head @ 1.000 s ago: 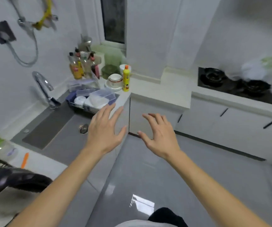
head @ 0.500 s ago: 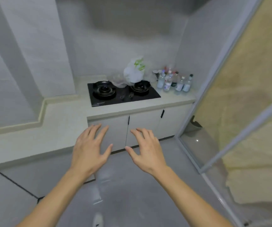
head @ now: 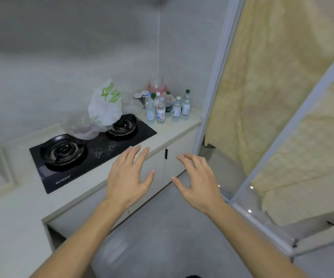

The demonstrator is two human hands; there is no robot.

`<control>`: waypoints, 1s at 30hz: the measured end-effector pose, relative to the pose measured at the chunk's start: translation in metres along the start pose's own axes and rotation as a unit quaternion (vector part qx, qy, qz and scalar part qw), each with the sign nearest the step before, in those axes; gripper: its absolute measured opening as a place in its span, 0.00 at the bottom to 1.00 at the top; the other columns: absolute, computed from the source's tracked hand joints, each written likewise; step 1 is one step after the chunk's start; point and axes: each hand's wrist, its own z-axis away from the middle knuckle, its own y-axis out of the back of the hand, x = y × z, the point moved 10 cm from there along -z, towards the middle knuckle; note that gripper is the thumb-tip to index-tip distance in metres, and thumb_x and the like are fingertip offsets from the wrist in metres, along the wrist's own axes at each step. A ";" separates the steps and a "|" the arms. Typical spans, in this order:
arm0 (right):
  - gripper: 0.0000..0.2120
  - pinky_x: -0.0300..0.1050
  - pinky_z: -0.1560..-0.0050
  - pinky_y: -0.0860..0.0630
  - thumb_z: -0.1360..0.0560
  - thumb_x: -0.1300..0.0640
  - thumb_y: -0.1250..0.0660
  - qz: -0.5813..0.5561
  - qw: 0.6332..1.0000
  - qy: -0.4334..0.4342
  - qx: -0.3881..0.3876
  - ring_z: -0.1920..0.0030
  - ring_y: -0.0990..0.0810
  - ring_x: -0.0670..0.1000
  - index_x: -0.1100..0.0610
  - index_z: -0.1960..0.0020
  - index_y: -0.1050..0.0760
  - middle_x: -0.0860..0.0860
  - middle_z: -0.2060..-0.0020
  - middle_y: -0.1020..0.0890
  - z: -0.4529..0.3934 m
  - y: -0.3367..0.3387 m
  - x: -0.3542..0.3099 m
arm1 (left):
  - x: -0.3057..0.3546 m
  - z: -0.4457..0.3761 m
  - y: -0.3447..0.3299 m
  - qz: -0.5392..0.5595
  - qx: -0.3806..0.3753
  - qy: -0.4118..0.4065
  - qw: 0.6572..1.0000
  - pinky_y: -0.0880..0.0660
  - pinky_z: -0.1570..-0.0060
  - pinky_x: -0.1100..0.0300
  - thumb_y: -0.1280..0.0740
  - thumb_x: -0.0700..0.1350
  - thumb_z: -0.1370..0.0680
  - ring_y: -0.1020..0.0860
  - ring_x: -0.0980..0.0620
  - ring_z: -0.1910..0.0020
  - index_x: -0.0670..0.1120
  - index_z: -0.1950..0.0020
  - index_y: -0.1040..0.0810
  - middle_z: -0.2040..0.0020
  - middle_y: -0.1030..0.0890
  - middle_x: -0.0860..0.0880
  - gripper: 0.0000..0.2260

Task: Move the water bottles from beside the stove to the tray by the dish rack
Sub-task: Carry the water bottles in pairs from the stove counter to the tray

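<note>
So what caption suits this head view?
Both empty hands, left and right, reach toward clear plastic water bottles beside black stove.

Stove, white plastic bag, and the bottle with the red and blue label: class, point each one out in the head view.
Stove (head: 77,173): head view, bare black glass at its front.
Bag (head: 105,109): head view, middle of the white plastic.
Bottle (head: 160,111): head view, clear body just above the label.

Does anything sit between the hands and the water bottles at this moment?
Nothing visible does. The left hand and right hand, both open and empty, hover before the counter edge; bare countertop leads to the water bottles. The white bag sits aside on the stove.
</note>
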 end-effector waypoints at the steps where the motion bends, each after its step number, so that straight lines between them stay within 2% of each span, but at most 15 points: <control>1: 0.31 0.55 0.31 0.28 0.20 0.36 0.38 0.001 1.000 -0.008 0.005 0.27 0.33 0.52 0.48 0.22 0.33 0.47 0.27 0.29 -0.015 -0.001 0.017 | 0.005 -0.024 -0.013 0.006 -0.003 -0.011 1.000 0.35 0.24 0.48 0.44 0.64 0.20 0.37 0.46 0.20 0.52 0.18 0.36 0.20 0.32 0.49 0.32; 6: 0.31 0.53 0.30 0.27 0.20 0.35 0.40 -0.003 1.000 -0.026 0.009 0.28 0.31 0.53 0.49 0.22 0.33 0.48 0.28 0.28 -0.096 -0.013 0.115 | 0.027 -0.142 -0.081 0.010 -0.018 -0.033 0.999 0.31 0.27 0.48 0.43 0.64 0.20 0.35 0.45 0.21 0.52 0.19 0.34 0.21 0.31 0.48 0.31; 10: 0.34 0.54 0.29 0.28 0.21 0.33 0.43 -0.001 1.000 -0.023 -0.009 0.28 0.31 0.55 0.51 0.22 0.32 0.49 0.27 0.28 -0.177 -0.018 0.180 | 0.032 -0.224 -0.117 0.008 -0.036 -0.009 0.999 0.26 0.31 0.47 0.45 0.64 0.20 0.34 0.46 0.22 0.52 0.19 0.35 0.22 0.30 0.49 0.32; 12: 0.34 0.55 0.29 0.28 0.22 0.34 0.43 -0.008 1.000 -0.010 -0.018 0.28 0.31 0.54 0.51 0.22 0.32 0.50 0.27 0.28 -0.219 -0.021 0.201 | 0.032 -0.261 -0.129 0.008 -0.038 0.005 0.999 0.24 0.34 0.48 0.43 0.63 0.20 0.33 0.47 0.23 0.52 0.19 0.35 0.23 0.30 0.50 0.32; 16: 0.31 0.55 0.29 0.28 0.21 0.39 0.35 -0.006 0.999 0.010 -0.041 0.26 0.32 0.55 0.50 0.22 0.32 0.51 0.26 0.29 -0.294 -0.028 0.238 | 0.030 -0.323 -0.159 0.043 -0.056 0.033 0.997 0.24 0.38 0.48 0.40 0.61 0.20 0.30 0.47 0.28 0.54 0.18 0.38 0.25 0.29 0.52 0.31; 20: 0.31 0.58 0.30 0.28 0.21 0.39 0.37 0.008 0.997 0.029 -0.072 0.27 0.33 0.56 0.50 0.21 0.34 0.51 0.26 0.30 -0.363 -0.046 0.273 | 0.024 -0.378 -0.192 0.059 -0.059 0.060 0.995 0.23 0.42 0.49 0.38 0.59 0.19 0.29 0.47 0.31 0.54 0.18 0.38 0.25 0.30 0.53 0.29; 25: 0.31 0.58 0.33 0.25 0.21 0.42 0.34 0.019 0.995 0.023 -0.093 0.28 0.32 0.57 0.51 0.22 0.34 0.51 0.26 0.30 -0.457 -0.077 0.320 | 0.010 -0.463 -0.247 0.110 -0.078 0.096 0.986 0.25 0.41 0.49 0.36 0.58 0.18 0.29 0.49 0.28 0.57 0.18 0.40 0.24 0.31 0.55 0.29; 30: 0.31 0.55 0.31 0.26 0.21 0.46 0.33 0.036 0.991 0.003 -0.132 0.28 0.32 0.57 0.51 0.20 0.37 0.52 0.26 0.30 -0.557 -0.115 0.364 | -0.005 -0.569 -0.308 0.142 -0.093 0.097 0.981 0.28 0.37 0.48 0.36 0.54 0.17 0.32 0.46 0.25 0.54 0.18 0.39 0.23 0.31 0.50 0.28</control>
